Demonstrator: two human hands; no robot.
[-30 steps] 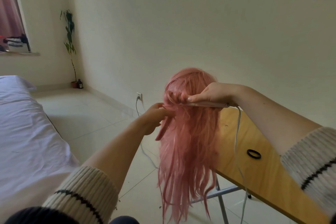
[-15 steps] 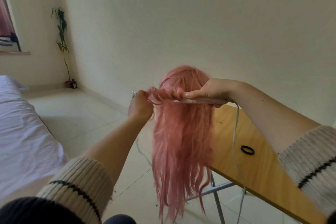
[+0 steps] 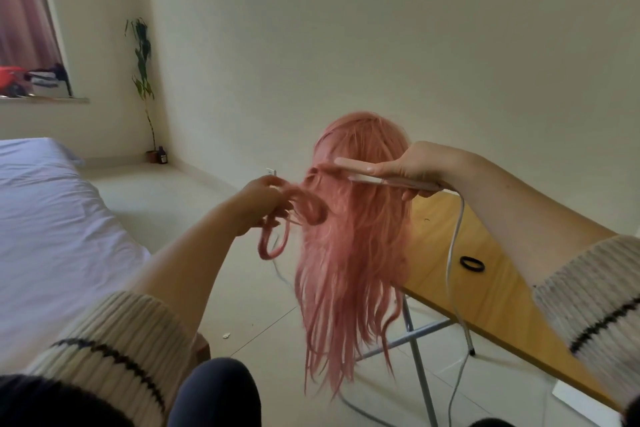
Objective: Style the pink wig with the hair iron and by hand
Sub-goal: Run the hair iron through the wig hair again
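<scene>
The pink wig [image 3: 353, 253] hangs long off the near corner of a wooden table, its crown facing away from me. My right hand [image 3: 408, 166] grips the pale pink hair iron [image 3: 381, 177], held level against the upper back of the wig, tip pointing left. My left hand [image 3: 259, 204] holds a curled lock [image 3: 304, 208] pulled out to the left of the wig, and the lock's end loops down below my fingers. The iron's white cord [image 3: 450, 253] drops over the table edge.
The wooden folding table [image 3: 502, 288] on metal legs stands to the right, with a black hair tie [image 3: 471, 264] on it. A bed with a white sheet [image 3: 52, 218] fills the left. Tiled floor lies between them. A potted plant [image 3: 143, 87] stands in the far corner.
The iron has come off the lock, which now hangs as a free curl in my left hand. My left hand has moved a little down and left. The view has swung left.
</scene>
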